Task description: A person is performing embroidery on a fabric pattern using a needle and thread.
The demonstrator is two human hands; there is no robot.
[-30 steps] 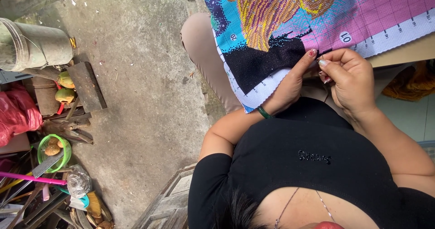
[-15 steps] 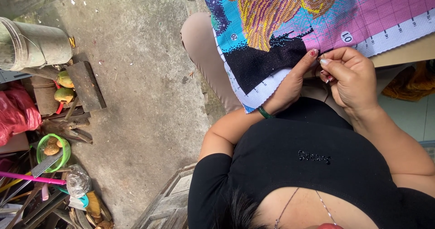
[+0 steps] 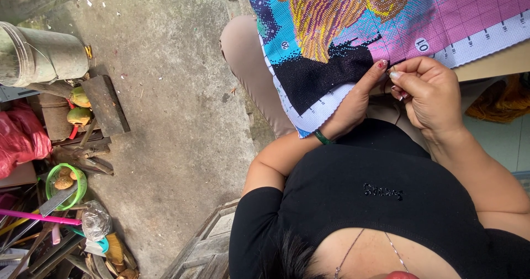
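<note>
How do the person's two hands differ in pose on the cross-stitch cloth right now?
The left hand lies stretched along the edge of the colourful gridded cross-stitch cloth, its fingers extended onto the black stitched patch; the right hand is curled, its fingers pinched together just off the cloth's edge. The left wrist carries a green bangle; the right wrist is bare. Both meet at the same spot on the cloth's lower edge.

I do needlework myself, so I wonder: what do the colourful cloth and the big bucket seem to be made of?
The cross-stitch cloth looks like woven grid fabric, matte, filled with tiny thread stitches. The bucket seems to be grimy plastic or metal with a thin wire handle; the dirt makes it hard to tell which.
</note>
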